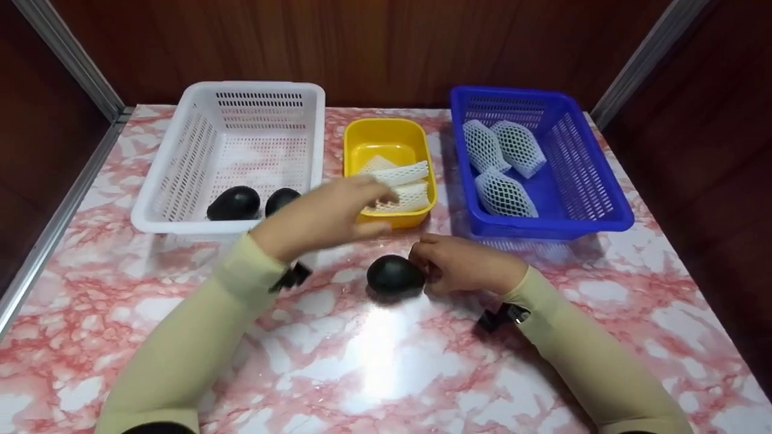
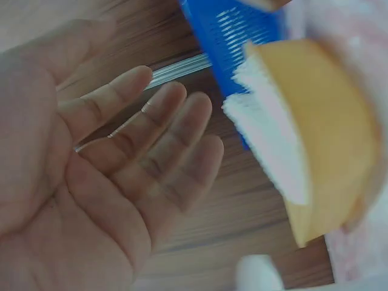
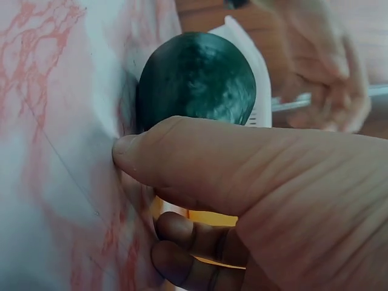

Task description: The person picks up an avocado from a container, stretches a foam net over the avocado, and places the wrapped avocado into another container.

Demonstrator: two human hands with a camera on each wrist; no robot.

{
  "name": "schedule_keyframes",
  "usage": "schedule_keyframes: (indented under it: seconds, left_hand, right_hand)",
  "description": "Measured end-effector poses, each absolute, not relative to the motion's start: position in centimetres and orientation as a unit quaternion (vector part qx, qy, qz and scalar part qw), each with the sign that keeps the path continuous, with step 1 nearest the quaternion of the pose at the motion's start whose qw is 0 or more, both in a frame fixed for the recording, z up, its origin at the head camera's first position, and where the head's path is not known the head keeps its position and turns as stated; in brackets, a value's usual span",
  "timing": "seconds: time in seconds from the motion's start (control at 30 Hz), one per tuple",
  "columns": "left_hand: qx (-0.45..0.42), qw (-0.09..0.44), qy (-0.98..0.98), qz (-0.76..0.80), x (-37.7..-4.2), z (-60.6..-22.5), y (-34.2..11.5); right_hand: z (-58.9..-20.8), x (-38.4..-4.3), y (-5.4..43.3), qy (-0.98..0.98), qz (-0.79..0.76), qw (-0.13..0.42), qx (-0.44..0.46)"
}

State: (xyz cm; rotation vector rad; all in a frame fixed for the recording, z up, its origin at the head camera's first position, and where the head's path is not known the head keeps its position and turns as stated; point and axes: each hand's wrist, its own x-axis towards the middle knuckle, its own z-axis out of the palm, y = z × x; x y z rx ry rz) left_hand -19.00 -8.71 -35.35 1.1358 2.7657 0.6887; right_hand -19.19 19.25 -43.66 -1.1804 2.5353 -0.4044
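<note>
A dark green avocado (image 1: 393, 276) lies on the marbled table. My right hand (image 1: 461, 265) is at its right end with curled fingers and thumb, and holds it there. In the right wrist view the thumb (image 3: 182, 154) hides part of the avocado (image 3: 197, 79). My left hand (image 1: 338, 211) hovers by the front of the yellow container (image 1: 386, 128), slightly blurred. Its fingers (image 2: 163, 133) are loosely extended, and nothing lies in the palm. White foam net sleeves (image 1: 401, 187) rest in the container, partly behind the left hand.
On the left stands a white basket (image 1: 139, 202) with two dark avocados (image 1: 235, 203), one partly hidden by the left arm. A blue basket (image 1: 603, 181) on the right holds several net-wrapped pieces (image 1: 505, 191). Wood-grain panels (image 1: 386, 54) enclose the table's back and sides.
</note>
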Motion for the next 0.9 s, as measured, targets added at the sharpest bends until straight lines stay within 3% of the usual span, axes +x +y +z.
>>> schedule_keyframes:
  seconds: [0.2, 0.43, 0.57, 0.9]
  left_hand:
    - [0.309, 0.053, 0.931, 0.185, -23.4, -33.4, -6.1]
    - [0.236, 0.111, 0.953, 0.154, -27.5, -34.0, -4.4]
    - [0.225, 0.133, 0.956, 0.131, -28.4, -35.2, -4.2]
    - [0.224, 0.110, 0.959, 0.132, -28.6, -36.4, -3.8]
  right_hand:
    - [-43.5, -19.1, 19.3, 0.885, -0.137, 0.164, -0.413]
    - [-43.3, -18.9, 19.3, 0.890, -0.133, 0.178, -0.399]
    - [-43.1, -18.7, 19.3, 0.886, -0.155, 0.182, -0.398]
    - [-43.1, -17.9, 18.4, 0.874, -0.187, 0.141, -0.425]
